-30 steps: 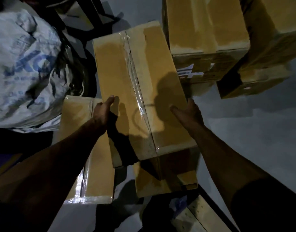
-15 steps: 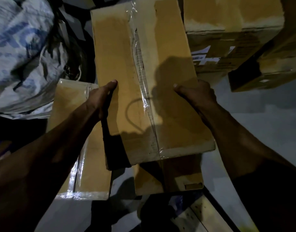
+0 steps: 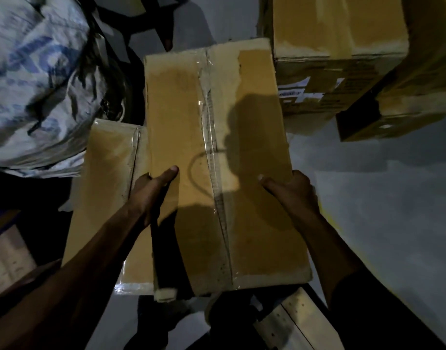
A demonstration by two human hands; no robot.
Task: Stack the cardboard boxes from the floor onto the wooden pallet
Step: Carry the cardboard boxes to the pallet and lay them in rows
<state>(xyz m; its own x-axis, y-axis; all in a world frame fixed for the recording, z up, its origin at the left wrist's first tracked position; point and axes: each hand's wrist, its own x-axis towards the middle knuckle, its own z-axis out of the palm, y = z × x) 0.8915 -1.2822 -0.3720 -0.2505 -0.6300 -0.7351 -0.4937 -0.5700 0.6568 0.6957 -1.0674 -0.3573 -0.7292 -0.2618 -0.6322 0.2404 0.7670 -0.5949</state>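
Two hands, one box: a long cardboard box (image 3: pixel 217 160) is held between both hands, above the grey floor (image 3: pixel 381 198).
Box position: in the middle of the view, over a second box (image 3: pixel 108 185) lying flat on the floor to its left.
Box axis: its long side runs away from the person, near end at the arms, far end pointing toward the stacked boxes (image 3: pixel 338 54) at upper right; a taped seam runs along that length.
Sack: a large white printed sack (image 3: pixel 37 79) sits at upper left.
Left hand (image 3: pixel 151 193): grips the left long edge, thumb lying on the top face, fingers wrapped down the side out of sight.
Right hand (image 3: pixel 290 190): grips the right long edge, thumb on top, fingers curled over the edge.
Grip place: both hands sit about midway along the box, slightly toward the near end.
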